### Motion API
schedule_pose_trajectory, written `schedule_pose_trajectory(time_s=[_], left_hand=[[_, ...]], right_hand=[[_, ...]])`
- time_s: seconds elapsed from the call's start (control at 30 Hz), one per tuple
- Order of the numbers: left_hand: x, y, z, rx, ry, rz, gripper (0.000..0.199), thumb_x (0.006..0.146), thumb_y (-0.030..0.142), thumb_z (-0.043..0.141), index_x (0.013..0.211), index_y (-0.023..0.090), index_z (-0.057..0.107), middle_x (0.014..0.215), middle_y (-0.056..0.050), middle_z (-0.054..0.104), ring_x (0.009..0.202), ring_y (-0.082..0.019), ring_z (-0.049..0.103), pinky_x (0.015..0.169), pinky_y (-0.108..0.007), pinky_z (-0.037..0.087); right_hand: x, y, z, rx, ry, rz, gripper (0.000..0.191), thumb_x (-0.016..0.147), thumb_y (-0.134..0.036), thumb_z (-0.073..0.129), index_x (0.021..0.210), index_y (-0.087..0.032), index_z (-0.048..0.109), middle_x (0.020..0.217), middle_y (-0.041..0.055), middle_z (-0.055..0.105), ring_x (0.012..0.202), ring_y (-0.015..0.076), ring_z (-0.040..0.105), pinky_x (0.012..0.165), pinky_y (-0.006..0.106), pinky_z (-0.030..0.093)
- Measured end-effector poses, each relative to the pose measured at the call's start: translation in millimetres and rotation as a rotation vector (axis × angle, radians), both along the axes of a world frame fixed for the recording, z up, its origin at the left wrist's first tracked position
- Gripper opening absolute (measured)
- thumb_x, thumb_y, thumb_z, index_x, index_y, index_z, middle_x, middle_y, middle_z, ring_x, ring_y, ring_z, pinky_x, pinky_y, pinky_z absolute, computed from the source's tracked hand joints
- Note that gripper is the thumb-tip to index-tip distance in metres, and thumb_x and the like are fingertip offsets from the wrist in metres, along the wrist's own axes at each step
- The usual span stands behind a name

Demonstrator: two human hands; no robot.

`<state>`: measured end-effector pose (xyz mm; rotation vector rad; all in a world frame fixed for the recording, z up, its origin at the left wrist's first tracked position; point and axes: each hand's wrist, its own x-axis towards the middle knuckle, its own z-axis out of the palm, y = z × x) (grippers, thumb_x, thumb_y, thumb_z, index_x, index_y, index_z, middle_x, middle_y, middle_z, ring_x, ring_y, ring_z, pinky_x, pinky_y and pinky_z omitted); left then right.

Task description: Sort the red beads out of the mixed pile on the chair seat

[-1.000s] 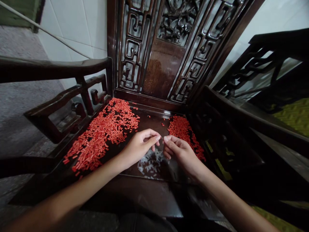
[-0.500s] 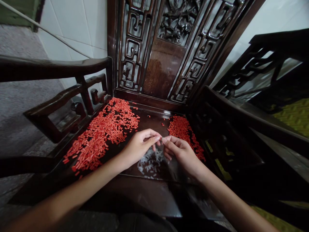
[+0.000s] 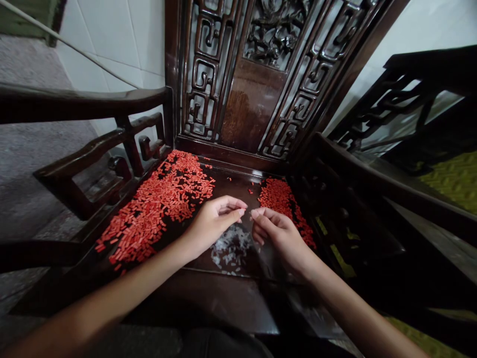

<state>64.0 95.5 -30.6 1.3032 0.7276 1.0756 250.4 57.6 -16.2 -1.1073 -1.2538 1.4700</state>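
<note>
As the left hand [image 3: 214, 226] and right hand [image 3: 279, 236] hang low over the seat, fingers curled narrow, fingertips just apart, whether they pinch anything tiny I cannot tell! Right beneath them, a patch of white grains [image 3: 231, 247]; flanking it, a left heap of red rods [image 3: 160, 204] and a right heap of red rods [image 3: 281, 201], all on a dark wooden armchair seat [image 3: 231, 189]. Carved backrest [image 3: 249, 114] far, white wall tiles [image 3: 112, 49] behind, grey floor [image 3: 33, 149] left.

A bare left forearm [image 3: 112, 293] and right forearm [image 3: 354, 313] enter from the near corners, narrowing to a slim left hand [image 3: 212, 231] and right hand [image 3: 279, 236] with short fingernails [image 3: 242, 212]; dark trousers [image 3: 227, 345] show at the near edge.
</note>
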Motion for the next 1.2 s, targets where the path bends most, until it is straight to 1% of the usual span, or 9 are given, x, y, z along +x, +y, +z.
schedule_pose_trajectory(time_s=[0.1,0.27,0.43,0.53,0.63,0.73,0.9,1.07,1.2], left_hand=[[0,0,-2.0,0.023,0.011,-0.008,0.017,0.087,0.024,0.071,0.101,0.015,0.070,0.102,-0.006,0.073,0.097,-0.017,0.068,0.092,-0.031,0.053],[0,1,-5.3,0.114,0.079,0.096,0.015,0.092,0.031,0.068,0.096,0.016,0.069,0.088,-0.003,0.072,0.086,-0.017,0.069,0.085,-0.030,0.053],[-2,1,-2.5,0.071,0.018,0.095,0.017,0.094,0.032,0.066,0.096,0.016,0.064,0.094,-0.005,0.074,0.080,-0.016,0.072,0.081,-0.031,0.054],[-2,1,-0.2,0.067,0.040,0.129,0.017,0.090,0.032,0.070,0.093,0.016,0.066,0.080,-0.002,0.070,0.072,-0.014,0.066,0.074,-0.029,0.053],[-2,1,1.5,0.053,0.059,0.143,0.017,0.089,0.033,0.072,0.093,0.016,0.071,0.073,0.000,0.066,0.070,-0.014,0.062,0.074,-0.029,0.052],[-3,1,2.9,0.056,0.052,0.145,0.021,0.091,0.034,0.069,0.099,0.016,0.075,0.073,-0.001,0.065,0.075,-0.016,0.062,0.077,-0.030,0.051],[-4,-1,4.1,0.060,0.045,0.123,0.029,0.096,0.036,0.064,0.113,0.016,0.075,0.079,-0.003,0.065,0.079,-0.016,0.060,0.079,-0.029,0.048],[-3,-3,5.6,0.060,0.033,0.107,0.031,0.099,0.037,0.059,0.113,0.016,0.077,0.079,-0.002,0.062,0.079,-0.015,0.056,0.078,-0.028,0.046],[-2,-4,7.1,-0.016,-0.024,0.084,0.034,0.099,0.037,0.058,0.117,0.015,0.076,0.088,-0.004,0.064,0.082,-0.015,0.057,0.082,-0.030,0.048]], right_hand=[[-1,0,0.6,0.000,0.001,0.000,0.032,0.093,-0.048,0.070,0.085,-0.017,0.062,0.061,-0.0073,0.037,0.053,0.0090,0.039,0.054,0.026,0.034],[-2,-1,2.8,-0.004,0.008,-0.008,0.034,0.091,-0.050,0.072,0.085,-0.018,0.061,0.060,-0.0077,0.037,0.052,0.0094,0.040,0.054,0.026,0.034],[-4,-1,5.7,-0.009,-0.006,-0.012,0.036,0.090,-0.052,0.073,0.084,-0.018,0.061,0.059,-0.0076,0.038,0.052,0.0097,0.039,0.056,0.027,0.035],[-3,-1,5.1,-0.016,-0.002,-0.022,0.036,0.089,-0.053,0.073,0.085,-0.019,0.060,0.059,-0.0075,0.039,0.053,0.0101,0.040,0.056,0.027,0.034],[-2,-2,5.1,-0.015,-0.006,-0.017,0.036,0.091,-0.052,0.072,0.084,-0.019,0.059,0.060,-0.0073,0.039,0.054,0.0100,0.041,0.057,0.027,0.033],[-4,-3,8.1,-0.003,-0.012,-0.012,0.035,0.092,-0.051,0.071,0.083,-0.019,0.059,0.060,-0.0073,0.038,0.054,0.0096,0.040,0.057,0.027,0.033],[-9,-2,13.9,0.019,-0.034,0.010,0.035,0.092,-0.052,0.070,0.085,-0.019,0.060,0.060,-0.0070,0.039,0.053,0.0098,0.041,0.056,0.027,0.034],[-11,-1,14.5,0.051,-0.098,0.009,0.037,0.092,-0.054,0.069,0.086,-0.019,0.062,0.060,-0.0060,0.044,0.054,0.0106,0.043,0.056,0.027,0.034],[-10,-1,14.0,0.063,-0.119,0.007,0.037,0.093,-0.055,0.068,0.087,-0.019,0.063,0.060,-0.0057,0.045,0.054,0.0107,0.043,0.056,0.027,0.034]])
